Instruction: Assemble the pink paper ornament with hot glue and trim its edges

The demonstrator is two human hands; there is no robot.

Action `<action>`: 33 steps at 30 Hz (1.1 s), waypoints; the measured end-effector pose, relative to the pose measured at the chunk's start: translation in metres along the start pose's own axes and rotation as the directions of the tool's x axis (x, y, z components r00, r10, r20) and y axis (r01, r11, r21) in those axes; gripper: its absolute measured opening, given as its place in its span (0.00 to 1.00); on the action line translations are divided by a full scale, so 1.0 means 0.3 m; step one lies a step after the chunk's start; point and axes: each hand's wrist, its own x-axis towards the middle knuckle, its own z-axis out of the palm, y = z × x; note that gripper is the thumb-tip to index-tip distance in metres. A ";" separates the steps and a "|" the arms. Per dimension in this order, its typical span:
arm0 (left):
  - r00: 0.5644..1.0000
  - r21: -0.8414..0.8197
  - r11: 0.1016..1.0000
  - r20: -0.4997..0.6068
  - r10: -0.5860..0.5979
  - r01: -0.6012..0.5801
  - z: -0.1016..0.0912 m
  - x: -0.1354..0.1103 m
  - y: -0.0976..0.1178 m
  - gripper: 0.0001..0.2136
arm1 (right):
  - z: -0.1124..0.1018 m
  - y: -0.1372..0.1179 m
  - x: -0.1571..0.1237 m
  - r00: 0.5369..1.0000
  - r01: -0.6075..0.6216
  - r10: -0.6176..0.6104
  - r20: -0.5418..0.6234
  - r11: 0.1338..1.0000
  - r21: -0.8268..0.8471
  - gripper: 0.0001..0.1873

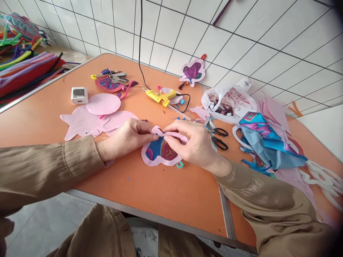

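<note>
Fingers (178, 125) of both hands are clamped on one piece: a wavy-edged cutout (157, 150), pink around its border and patterned blue within, held over the near middle of the orange table (174, 192). The left hand (124, 138) pinches its upper left rim between thumb and forefinger; the right hand (197, 146) pinches the upper right rim, where the pink border stands up in a fold. Whether the cutout touches the table I cannot tell. Good handling here calls for short, even pinches along the rim, the outline kept matched and the middle flat; one hard squeeze could crease it.

One teal loop (179, 164) shows at its lower right. Beyond are one yellow glue gun (160, 96) and one pair of scissors (220, 139) with two black handles. Leftward lie at least three overlapping pink shapes (100, 105), one white charger (79, 95) and one bunch of keys (115, 76). One purple ornament (192, 72) leans on the tiled wall (171, 39). Rightward sit one plastic bag (234, 103) and one blue cloth bundle (273, 146). Fuzzy stems (26, 69), far left, are too crowded to count.
</note>
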 end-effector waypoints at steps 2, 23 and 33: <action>0.999 0.043 0.998 -0.022 0.039 -0.038 0.006 -0.006 0.004 0.08 | -0.003 -0.003 -0.002 0.996 0.080 -0.081 -0.036 0.996 -0.031 0.07; 0.997 0.061 0.998 -0.078 -0.022 0.027 0.022 -0.031 0.064 0.08 | -0.031 -0.076 -0.016 0.999 0.003 -0.005 -0.035 0.999 -0.040 0.11; 0.949 -0.239 0.920 0.120 -0.291 0.312 0.013 -0.007 0.030 0.15 | -0.033 -0.013 0.034 0.840 -0.542 0.476 0.259 0.742 0.394 0.12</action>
